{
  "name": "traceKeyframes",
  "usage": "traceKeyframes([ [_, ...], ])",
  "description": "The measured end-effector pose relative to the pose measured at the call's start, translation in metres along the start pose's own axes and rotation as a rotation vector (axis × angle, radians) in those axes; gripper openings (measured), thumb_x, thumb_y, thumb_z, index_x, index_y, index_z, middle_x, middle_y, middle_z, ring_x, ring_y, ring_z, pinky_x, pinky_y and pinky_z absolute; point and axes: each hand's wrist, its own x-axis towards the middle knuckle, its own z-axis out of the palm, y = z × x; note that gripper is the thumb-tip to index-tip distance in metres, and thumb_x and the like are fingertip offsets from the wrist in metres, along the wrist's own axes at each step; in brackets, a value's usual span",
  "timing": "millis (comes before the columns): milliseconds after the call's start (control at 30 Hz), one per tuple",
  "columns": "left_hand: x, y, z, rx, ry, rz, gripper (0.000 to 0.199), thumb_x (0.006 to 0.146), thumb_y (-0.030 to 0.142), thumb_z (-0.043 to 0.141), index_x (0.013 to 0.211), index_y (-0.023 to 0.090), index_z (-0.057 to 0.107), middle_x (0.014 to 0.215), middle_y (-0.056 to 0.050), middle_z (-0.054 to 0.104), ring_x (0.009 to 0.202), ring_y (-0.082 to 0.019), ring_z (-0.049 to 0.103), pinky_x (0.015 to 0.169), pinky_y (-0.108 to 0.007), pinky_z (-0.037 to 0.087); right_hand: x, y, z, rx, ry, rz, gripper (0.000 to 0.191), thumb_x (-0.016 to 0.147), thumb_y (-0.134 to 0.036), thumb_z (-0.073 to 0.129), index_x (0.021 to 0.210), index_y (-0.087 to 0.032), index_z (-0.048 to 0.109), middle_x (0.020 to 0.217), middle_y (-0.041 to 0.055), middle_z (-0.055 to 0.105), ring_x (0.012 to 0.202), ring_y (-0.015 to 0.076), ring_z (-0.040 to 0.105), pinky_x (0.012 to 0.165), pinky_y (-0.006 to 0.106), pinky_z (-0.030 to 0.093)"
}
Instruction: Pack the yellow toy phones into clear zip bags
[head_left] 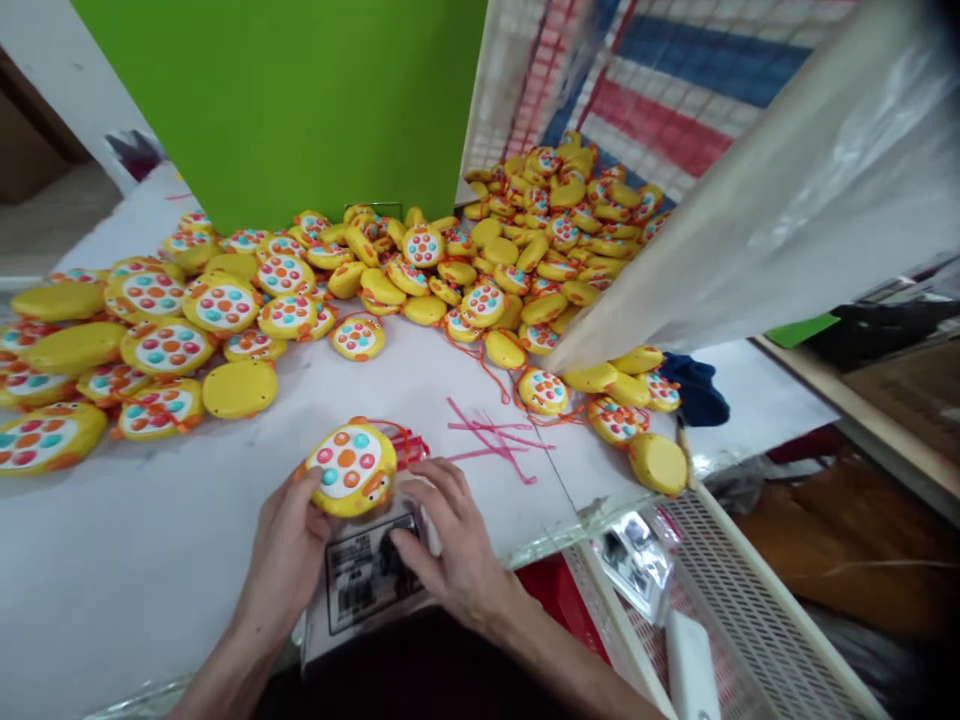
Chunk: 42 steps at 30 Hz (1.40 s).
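My left hand grips a yellow duck-like toy, its white face with round pink, orange and teal buttons turned up. An orange cord trails from the toy toward my right hand. Just below it lies a clear plastic bag with black printing, at the table's near edge. My right hand pinches the upper right part of this bag between thumb and curled fingers. Behind the right fingertips, a bundle of pink-red strips is partly covered. Several loose pink strips lie crossed to the right of it.
Many similar toys are heaped at the left and along the back. A green panel stands behind. Plastic sheeting hangs at right. An open drawer-like basket below right holds plastic packets and a white object.
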Motion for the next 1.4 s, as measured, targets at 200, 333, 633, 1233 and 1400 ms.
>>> traceKeyframes([
  [200,-0.011,-0.017,0.008,0.04,-0.043,-0.008,0.03,0.068,0.033,0.071,0.091,0.013,0.065,0.08,-0.001,0.071,0.078,-0.018,0.066,0.064,-0.023,0.053,-0.031,0.001,-0.003,0.045,0.054,0.07,0.038,0.085,-0.016,0.051,0.122,-0.022,0.043,0.124,0.0088,0.047,0.12,0.0192,0.038,0.102,0.039,0.038],
  [333,-0.017,-0.022,0.006,0.063,-0.069,-0.039,0.03,0.066,0.033,0.072,0.087,0.013,0.065,0.08,-0.002,0.07,0.078,-0.018,0.065,0.066,-0.023,0.053,-0.017,-0.006,0.004,-0.055,0.002,0.086,0.054,0.084,-0.026,0.055,0.132,-0.016,0.034,0.138,0.0149,0.032,0.13,0.0237,0.028,0.105,0.042,0.034],
  [633,-0.027,-0.015,-0.004,0.254,-0.131,0.203,0.035,0.076,0.04,0.063,0.105,0.02,0.059,0.107,-0.003,0.063,0.102,-0.02,0.057,0.085,-0.028,0.047,0.039,-0.013,0.023,0.009,-0.078,0.034,0.059,0.073,-0.015,0.059,0.129,-0.015,0.041,0.136,0.0168,0.038,0.129,0.0258,0.031,0.104,0.043,0.033],
  [1233,-0.011,0.001,-0.034,0.672,-0.381,0.261,0.03,0.075,0.023,0.063,0.104,0.019,0.059,0.104,-0.007,0.065,0.094,-0.021,0.062,0.081,-0.033,0.051,0.012,0.003,0.015,0.45,-0.026,0.317,0.031,0.079,-0.024,0.062,0.109,-0.022,0.054,0.102,0.0029,0.064,0.09,0.0147,0.062,0.079,0.023,0.051],
  [1400,-0.013,-0.006,-0.043,0.79,-0.341,0.389,0.029,0.077,0.023,0.061,0.106,0.022,0.059,0.107,-0.006,0.065,0.095,-0.02,0.063,0.084,-0.033,0.051,0.004,0.007,0.028,0.327,0.015,0.178,0.032,0.082,-0.02,0.058,0.113,-0.026,0.052,0.11,0.0034,0.062,0.101,0.0159,0.06,0.088,0.027,0.049],
])
